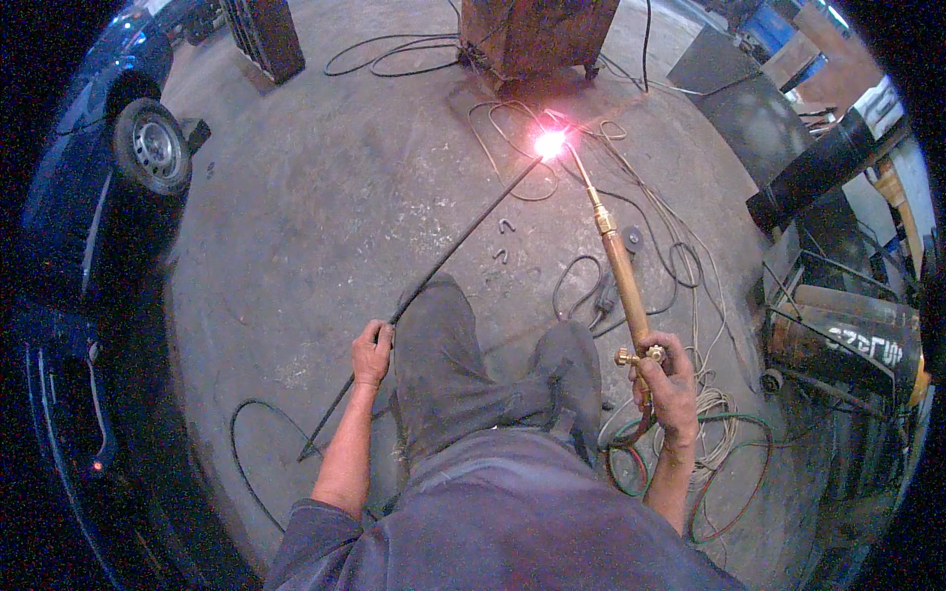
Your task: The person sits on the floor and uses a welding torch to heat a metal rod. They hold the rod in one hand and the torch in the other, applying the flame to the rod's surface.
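A long dark metal rod [468, 236] slants from the floor by my left side up to a bright pink-white glow [550, 145]. My left hand [372, 352] is closed around the rod at its lower part, beside my left knee. In my right hand [664, 382] is a brass gas torch [623, 271], gripped at its valve knobs [639, 357]. The torch's thin tip points up and to the left, ending at the glow beside the rod's far end. Glare hides whether tip and rod touch. Red and green hoses [734, 419] lie below my right hand.
A rusty metal cabinet [532, 39] stands beyond the glow. Cables [680, 236] and an angle grinder [605, 295] lie on the concrete floor at right. Two small bent hooks [505, 227] sit mid-floor. A blue car [59, 197] is at left; a black pipe [813, 177] and scrap are at right.
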Demonstrator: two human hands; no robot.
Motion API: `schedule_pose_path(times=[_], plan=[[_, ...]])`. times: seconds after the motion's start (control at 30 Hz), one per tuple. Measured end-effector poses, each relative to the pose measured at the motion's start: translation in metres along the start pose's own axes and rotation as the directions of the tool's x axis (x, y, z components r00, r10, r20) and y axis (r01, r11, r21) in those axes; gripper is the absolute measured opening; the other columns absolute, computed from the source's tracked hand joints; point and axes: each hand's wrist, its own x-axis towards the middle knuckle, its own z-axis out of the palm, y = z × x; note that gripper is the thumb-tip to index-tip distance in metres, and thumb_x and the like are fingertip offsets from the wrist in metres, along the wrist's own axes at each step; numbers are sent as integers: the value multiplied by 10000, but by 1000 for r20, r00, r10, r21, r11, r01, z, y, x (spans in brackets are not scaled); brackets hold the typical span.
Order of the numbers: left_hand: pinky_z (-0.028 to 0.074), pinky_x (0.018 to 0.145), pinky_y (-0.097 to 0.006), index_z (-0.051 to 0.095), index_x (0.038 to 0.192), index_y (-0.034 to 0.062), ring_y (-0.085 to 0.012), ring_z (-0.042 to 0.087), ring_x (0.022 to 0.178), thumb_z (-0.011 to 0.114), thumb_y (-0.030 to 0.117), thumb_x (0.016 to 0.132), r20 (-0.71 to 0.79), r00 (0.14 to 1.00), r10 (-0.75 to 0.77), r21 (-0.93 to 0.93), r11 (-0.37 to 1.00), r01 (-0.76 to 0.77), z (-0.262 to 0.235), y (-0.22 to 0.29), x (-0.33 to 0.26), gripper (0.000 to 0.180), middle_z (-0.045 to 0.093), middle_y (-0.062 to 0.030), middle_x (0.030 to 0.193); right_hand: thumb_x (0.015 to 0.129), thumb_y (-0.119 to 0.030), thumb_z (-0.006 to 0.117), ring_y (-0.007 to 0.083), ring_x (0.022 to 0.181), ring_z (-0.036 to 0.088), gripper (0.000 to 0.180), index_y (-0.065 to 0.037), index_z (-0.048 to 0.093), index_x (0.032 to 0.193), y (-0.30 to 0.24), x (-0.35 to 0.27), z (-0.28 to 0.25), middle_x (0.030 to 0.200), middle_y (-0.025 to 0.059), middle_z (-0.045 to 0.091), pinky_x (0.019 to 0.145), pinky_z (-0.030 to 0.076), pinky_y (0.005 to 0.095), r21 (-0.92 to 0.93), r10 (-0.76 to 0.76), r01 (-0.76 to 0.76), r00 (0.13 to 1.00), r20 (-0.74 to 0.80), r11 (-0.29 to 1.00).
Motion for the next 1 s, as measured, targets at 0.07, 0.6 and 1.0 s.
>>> schedule_pose_path(times=[0.07,0.6,1.0], plan=[[524,723,-405,681,991,64,-341,705,791,635,339,974,-11,1000,3,22,1000,-3,0,0,0,279,701,-163,841,955,-161,655,83,603,536,255,-114,590,1198,-7,-2,1,815,14,603,510,432,246,4,40,-40,999,3,999],[526,783,-426,682,1032,62,-378,709,886,625,339,969,-44,998,38,53,998,-36,-2,2,-3,290,709,-192,924,949,-152,661,67,644,508,263,-133,604,1205,-8,-4,2,843,-15,581,530,412,244,23,87,-87,996,-6,996],[516,779,-444,682,1037,56,-404,697,911,615,376,974,-60,998,36,82,996,-31,3,-4,-3,333,717,-192,934,961,-189,664,82,617,533,285,-144,605,1236,0,1,2,826,8,612,513,432,253,-35,89,-91,994,-56,995]])
